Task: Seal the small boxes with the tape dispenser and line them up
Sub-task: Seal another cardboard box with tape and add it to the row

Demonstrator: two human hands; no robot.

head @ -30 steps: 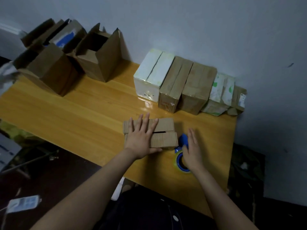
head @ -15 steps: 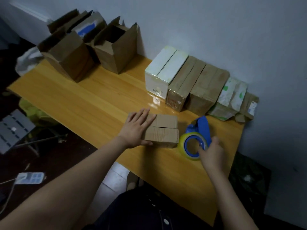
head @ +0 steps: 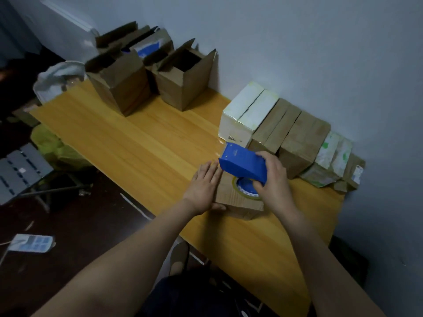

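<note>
Wooden table (head: pixel 137 138): my right hand (head: pixel 274 179), curled round the dispenser (head: pixel 242 165), has lifted it from beside the box (head: pixel 233 197) onto its top. My left hand (head: pixel 203 188) lies flat there, fingers together. Taping can begin.

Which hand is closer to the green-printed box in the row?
Right. The right hand, gripping the dispenser, is just left of the green-printed box and nearer the person; the left hand lies flat on the small box, farther left.
</note>
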